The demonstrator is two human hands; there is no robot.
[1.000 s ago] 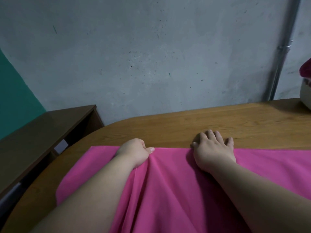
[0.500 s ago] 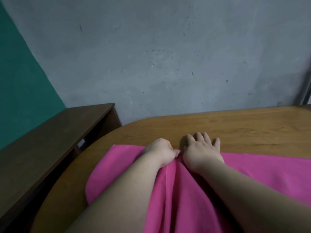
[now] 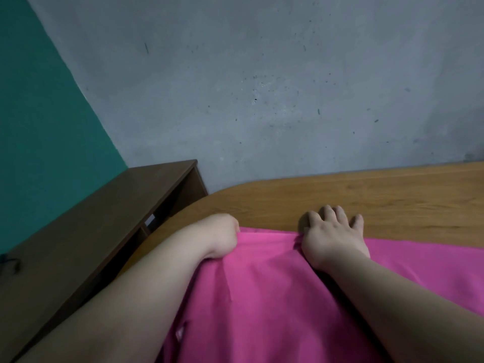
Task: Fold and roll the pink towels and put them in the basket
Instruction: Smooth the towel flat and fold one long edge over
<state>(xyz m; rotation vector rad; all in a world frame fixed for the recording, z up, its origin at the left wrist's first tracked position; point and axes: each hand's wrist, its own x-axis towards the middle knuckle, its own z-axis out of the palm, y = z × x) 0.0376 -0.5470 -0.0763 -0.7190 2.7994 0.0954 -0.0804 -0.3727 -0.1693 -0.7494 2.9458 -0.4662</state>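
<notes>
Where one wooden table (image 3: 392, 189) crosses mid-frame right, one pink towel (image 3: 262, 297) lies spread at lower centre, near part cut off. Two hands at its far edge: left hand (image 3: 222, 234) fisted on the cloth, fingertips hidden; right hand (image 3: 332, 234) flat, fingers splayed, palm pressing towel.

Bare table (image 3: 379, 195) lies open beyond the pink towel (image 3: 262, 284), bounded by the wall (image 3: 262, 100) behind and a shelf (image 3: 104, 218) left.

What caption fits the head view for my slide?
Left hand grips the far edge of the pink towel; right hand presses it onto the wooden table.
</notes>
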